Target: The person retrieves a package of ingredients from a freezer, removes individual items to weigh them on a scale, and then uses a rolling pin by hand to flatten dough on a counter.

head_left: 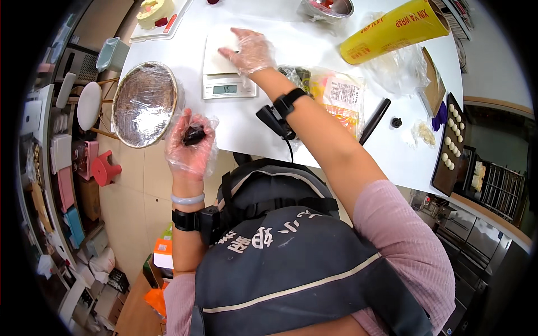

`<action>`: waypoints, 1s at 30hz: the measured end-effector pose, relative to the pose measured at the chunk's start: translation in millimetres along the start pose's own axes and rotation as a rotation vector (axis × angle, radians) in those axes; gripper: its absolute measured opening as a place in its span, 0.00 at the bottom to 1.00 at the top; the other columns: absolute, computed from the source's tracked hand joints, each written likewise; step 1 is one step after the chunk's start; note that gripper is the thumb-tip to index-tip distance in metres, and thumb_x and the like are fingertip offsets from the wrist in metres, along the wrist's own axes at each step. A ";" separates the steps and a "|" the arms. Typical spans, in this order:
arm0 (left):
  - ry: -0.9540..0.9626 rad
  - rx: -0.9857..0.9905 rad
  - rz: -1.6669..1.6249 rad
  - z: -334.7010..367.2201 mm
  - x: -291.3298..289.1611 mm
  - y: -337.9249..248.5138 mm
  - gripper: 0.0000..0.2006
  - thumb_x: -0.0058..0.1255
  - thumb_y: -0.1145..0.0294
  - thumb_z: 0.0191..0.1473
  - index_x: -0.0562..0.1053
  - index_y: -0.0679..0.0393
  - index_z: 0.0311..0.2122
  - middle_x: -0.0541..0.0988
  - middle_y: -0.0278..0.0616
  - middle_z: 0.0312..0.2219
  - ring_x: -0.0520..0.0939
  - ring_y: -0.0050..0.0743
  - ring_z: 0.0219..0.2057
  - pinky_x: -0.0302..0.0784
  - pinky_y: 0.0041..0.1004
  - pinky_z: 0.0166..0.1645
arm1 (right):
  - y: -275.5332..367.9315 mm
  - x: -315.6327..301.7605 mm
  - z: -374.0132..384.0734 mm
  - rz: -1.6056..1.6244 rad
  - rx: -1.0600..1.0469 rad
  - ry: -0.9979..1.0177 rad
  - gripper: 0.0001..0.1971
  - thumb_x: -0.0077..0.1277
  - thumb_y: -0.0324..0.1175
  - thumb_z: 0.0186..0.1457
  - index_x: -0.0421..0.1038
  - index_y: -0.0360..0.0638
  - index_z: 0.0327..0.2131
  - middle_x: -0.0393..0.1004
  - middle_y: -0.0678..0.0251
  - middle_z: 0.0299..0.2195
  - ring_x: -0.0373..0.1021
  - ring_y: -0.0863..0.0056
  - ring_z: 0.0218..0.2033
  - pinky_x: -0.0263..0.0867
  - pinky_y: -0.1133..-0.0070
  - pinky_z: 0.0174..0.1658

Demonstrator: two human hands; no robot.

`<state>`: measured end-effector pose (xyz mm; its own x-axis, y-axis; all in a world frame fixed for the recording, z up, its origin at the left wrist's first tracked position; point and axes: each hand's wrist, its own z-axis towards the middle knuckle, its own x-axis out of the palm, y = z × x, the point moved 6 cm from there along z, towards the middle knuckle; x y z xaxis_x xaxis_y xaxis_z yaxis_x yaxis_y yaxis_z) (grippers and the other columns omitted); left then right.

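My left hand (192, 147), in a clear plastic glove, is palm up with its fingers curled around a dark, glossy lump (194, 135), perhaps bean paste. Over the white kitchen scale (230, 89) reaches my gloved right hand (249, 51), its thumb and fingers spread apart. A small dark bit shows between them, too little to name. The scale's display is lit. To the left of my left hand lies a round, shallow basket (144, 103) covered in plastic film.
A yellow roll of cling film (392, 32), a printed plastic packet (339, 98) and a black stick-like tool (374, 121) lie to the right. Beyond them, a dark tray (448, 151) carries several white balls. A metal bowl (330, 10) stands at the back; a red stool (105, 168) is on the floor.
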<state>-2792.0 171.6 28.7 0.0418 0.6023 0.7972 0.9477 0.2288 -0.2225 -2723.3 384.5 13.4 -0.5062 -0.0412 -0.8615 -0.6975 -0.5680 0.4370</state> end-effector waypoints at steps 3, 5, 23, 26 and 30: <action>-0.045 0.002 0.073 -4.3 -6.3 2.6 0.10 0.47 0.64 0.52 0.71 0.60 0.33 0.63 0.36 0.18 0.63 0.26 0.22 0.62 0.23 0.28 | -13.2 -9.8 -2.9 0.228 0.062 -0.018 0.29 0.50 0.50 0.47 0.62 0.45 0.50 0.65 0.61 0.48 0.61 0.67 0.49 0.57 0.75 0.53; 0.081 -0.065 0.086 -1.2 -7.6 7.7 0.11 0.45 0.60 0.53 0.70 0.58 0.30 0.62 0.34 0.16 0.63 0.25 0.20 0.60 0.22 0.25 | -22.6 -10.4 -1.0 0.287 0.045 -0.039 0.27 0.50 0.48 0.46 0.62 0.46 0.49 0.65 0.61 0.48 0.62 0.66 0.48 0.58 0.75 0.52; 0.245 -0.259 0.802 6.9 37.9 79.9 0.17 0.38 0.54 0.57 0.66 0.54 0.22 0.58 0.30 0.06 0.55 0.17 0.06 0.48 0.18 0.12 | -171.2 -189.3 -181.3 2.373 0.618 -0.369 0.14 0.51 0.39 0.50 0.62 0.45 0.18 0.61 0.71 0.16 0.61 0.81 0.20 0.56 0.89 0.18; 0.328 -0.283 1.171 18.9 56.3 117.0 0.19 0.39 0.53 0.56 0.68 0.57 0.23 0.61 0.31 0.06 0.59 0.18 0.06 0.51 0.18 0.12 | -271.4 -225.9 -261.0 1.572 0.895 -0.863 0.23 0.51 0.49 0.49 0.56 0.47 0.13 0.56 0.71 0.10 0.54 0.80 0.11 0.49 0.86 0.13; 0.791 0.483 2.153 24.5 114.5 184.4 0.20 0.44 0.51 0.52 0.72 0.61 0.23 0.66 0.39 0.09 0.66 0.28 0.09 0.59 0.26 0.12 | -364.5 -216.3 -335.0 0.913 1.234 -0.987 0.25 0.51 0.53 0.47 0.62 0.40 0.14 0.65 0.63 0.13 0.62 0.71 0.15 0.60 0.75 0.20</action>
<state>-2620.2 301.5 65.2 0.6833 -0.1386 -0.7168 -0.7145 0.0750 -0.6956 -2189.6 325.0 -46.2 -0.6615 0.7497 -0.0195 0.2366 0.2334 0.9431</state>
